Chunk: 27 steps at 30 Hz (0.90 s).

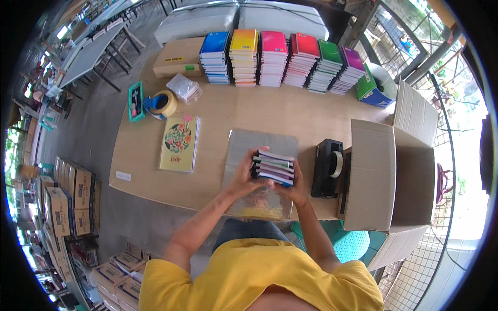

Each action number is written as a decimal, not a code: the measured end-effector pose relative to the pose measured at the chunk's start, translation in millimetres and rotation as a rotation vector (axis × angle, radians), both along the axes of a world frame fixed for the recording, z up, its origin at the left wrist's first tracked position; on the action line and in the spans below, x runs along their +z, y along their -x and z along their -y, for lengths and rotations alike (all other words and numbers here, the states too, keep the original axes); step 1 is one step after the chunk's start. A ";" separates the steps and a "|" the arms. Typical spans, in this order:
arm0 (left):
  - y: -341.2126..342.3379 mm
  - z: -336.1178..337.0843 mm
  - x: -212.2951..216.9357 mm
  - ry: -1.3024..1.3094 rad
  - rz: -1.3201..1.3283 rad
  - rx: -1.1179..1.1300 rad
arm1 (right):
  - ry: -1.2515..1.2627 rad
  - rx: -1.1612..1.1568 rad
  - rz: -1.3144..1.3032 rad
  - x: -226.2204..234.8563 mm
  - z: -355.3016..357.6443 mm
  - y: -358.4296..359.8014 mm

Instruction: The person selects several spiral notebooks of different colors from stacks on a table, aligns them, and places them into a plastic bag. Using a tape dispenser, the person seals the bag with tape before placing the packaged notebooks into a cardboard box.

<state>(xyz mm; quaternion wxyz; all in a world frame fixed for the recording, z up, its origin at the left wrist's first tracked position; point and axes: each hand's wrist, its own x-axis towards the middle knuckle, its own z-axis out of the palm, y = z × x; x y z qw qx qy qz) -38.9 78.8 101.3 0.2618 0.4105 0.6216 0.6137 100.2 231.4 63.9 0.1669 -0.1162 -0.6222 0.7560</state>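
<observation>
Between my two hands is a small stack of spiral notebooks (275, 167), its page edges facing up. My left hand (245, 176) wraps the stack's left side, and my right hand (294, 187) grips its right side. Under them a clear plastic sheet or bag (239, 150) lies on the table (218, 109) and reaches its front edge. To the right of my hands stands a black tape dispenser (322, 168) with a roll of tape. A yellow notebook with a floral cover (179, 145) lies to the left.
Stacks of notebooks in blue (214, 44), yellow, pink, red, green and purple line the back. An open cardboard box (371, 176) stands at the right. At the left are tape rolls (165, 104), a teal tray (136, 102), a plastic packet (184, 88) and a closed carton (176, 58).
</observation>
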 end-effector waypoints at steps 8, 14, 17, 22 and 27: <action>-0.1 3.9 -80.5 -0.117 0.122 0.179 | -0.036 -0.074 -0.133 -52.4 19.4 36.6; 6.0 2.5 -112.0 -0.119 0.021 0.217 | -0.238 -0.195 -0.215 -75.5 24.3 42.8; 2.9 -6.0 -118.7 -0.185 0.006 0.329 | -0.164 -0.206 -0.177 -71.5 27.2 45.4; -1.2 -0.4 -113.6 -0.108 0.203 0.241 | -0.130 -0.337 -0.156 -70.3 43.1 45.9; -5.2 -2.2 -103.4 -0.204 0.050 0.331 | -0.256 -0.386 -0.197 -72.9 44.6 49.3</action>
